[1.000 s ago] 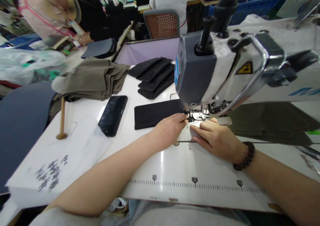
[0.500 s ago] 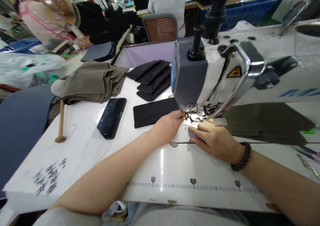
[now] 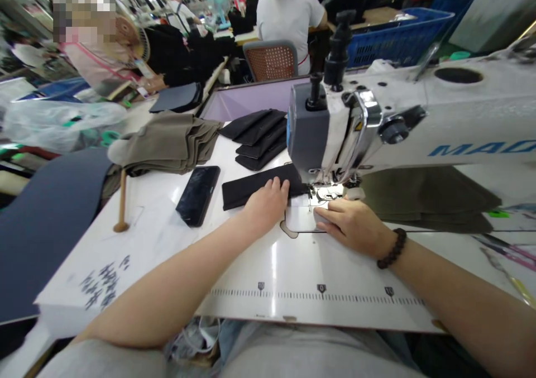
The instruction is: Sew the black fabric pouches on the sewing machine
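My left hand (image 3: 268,202) lies on the right part of a folded black fabric piece (image 3: 243,188), fingers resting on its top. The right end of this piece reaches the presser foot area of a sewing machine (image 3: 307,127). My right hand (image 3: 354,221), with a dark beaded bracelet (image 3: 392,248) on its wrist, rests on the machine bed just right of the needle plate (image 3: 299,213). Its fingers stretch leftward, and I see no fabric in them. Whether anything small lies under those fingertips is hidden.
Behind are stacked black pieces (image 3: 259,138) and olive fabric (image 3: 171,140). A phone (image 3: 198,195) and wooden-handled tool (image 3: 121,205) lie left. More olive pieces (image 3: 427,196) and pink-handled scissors (image 3: 511,252) lie right. Beyond sit a chair (image 3: 271,60), blue basket (image 3: 397,40) and several people.
My left hand has moved left from beside the needle onto the black fabric piece. My right hand stays by the needle plate. The camera view has shifted.
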Demonstrator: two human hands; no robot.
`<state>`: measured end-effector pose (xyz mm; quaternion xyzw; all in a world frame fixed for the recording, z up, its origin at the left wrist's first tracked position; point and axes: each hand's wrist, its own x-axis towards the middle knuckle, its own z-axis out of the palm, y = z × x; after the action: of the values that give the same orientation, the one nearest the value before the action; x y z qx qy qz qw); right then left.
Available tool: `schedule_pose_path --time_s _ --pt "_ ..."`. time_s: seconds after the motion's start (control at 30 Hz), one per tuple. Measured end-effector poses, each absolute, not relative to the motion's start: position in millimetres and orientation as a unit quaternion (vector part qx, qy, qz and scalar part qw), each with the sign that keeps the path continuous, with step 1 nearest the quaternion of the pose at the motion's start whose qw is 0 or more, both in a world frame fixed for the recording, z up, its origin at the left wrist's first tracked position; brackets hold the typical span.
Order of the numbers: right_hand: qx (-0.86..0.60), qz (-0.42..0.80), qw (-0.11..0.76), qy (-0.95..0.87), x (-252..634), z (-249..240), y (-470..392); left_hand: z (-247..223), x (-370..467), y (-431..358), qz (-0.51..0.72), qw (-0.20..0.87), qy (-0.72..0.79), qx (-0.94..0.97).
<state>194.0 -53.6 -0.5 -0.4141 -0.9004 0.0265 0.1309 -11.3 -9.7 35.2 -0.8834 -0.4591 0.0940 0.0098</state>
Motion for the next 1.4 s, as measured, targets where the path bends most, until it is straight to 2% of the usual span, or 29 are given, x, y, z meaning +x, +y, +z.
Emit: schedule_pose_path --time_s 0.07,0.17,0.23,0.3,0.37,0.43,0.5,0.57,0.73,1.03,1.4 --pt "-0.413 0.032 0.126 -0.901 195.0 -1.3 -53.2 57.2 -34.7 -8.4 0.086 -0.058 -0.492 -0.864" --pt "-0.406 0.035 0.125 -0.905 196.0 -2.0 -53.0 87.5 -65.8 -13.0 -0.067 -0.248 -0.482 -0.838" --pt "-0.404 0.032 0.125 -0.906 196.3 -2.0 -53.1 92.1 -76.2 -20.1 -0.174 -0.383 -0.44 -0.793" --pt "-0.405 0.029 0.123 -0.906 196.4 -1.7 -53.3 81.1 -79.8 -27.9 -0.231 -0.439 -0.433 -0.753" --pt "-0.407 0.026 0.119 -0.905 196.4 -1.0 -53.7 61.2 -79.9 -35.6 -0.253 -0.382 -0.477 -0.75" --pt "-0.409 0.026 0.117 -0.905 196.4 -0.1 -54.5 42.7 -77.3 -44.1 -0.239 -0.233 -0.523 -0.784" --pt "-0.407 0.028 0.119 -0.905 196.6 0.9 -55.5 31.7 -70.1 -54.3 -0.187 -0.109 -0.497 -0.84" --pt "-0.401 0.03 0.123 -0.907 197.0 1.6 -56.4 27.2 -57.3 -64.8 -0.121 -0.057 -0.419 -0.898" --pt "-0.371 0.037 0.144 -0.917 198.9 0.8 -57.6 17.1 -21.0 -66.9 -0.047 -0.007 -0.321 -0.946" --pt "-0.344 0.028 0.171 -0.923 200.0 -2.9 -58.0 5.6 -3.5 -19.0 -0.078 -0.001 -0.327 -0.942" --pt "-0.385 0.011 0.179 -0.905 195.6 -3.2 -55.4 0.2 1.1 -5.0 -0.114 -0.051 -0.342 -0.931"
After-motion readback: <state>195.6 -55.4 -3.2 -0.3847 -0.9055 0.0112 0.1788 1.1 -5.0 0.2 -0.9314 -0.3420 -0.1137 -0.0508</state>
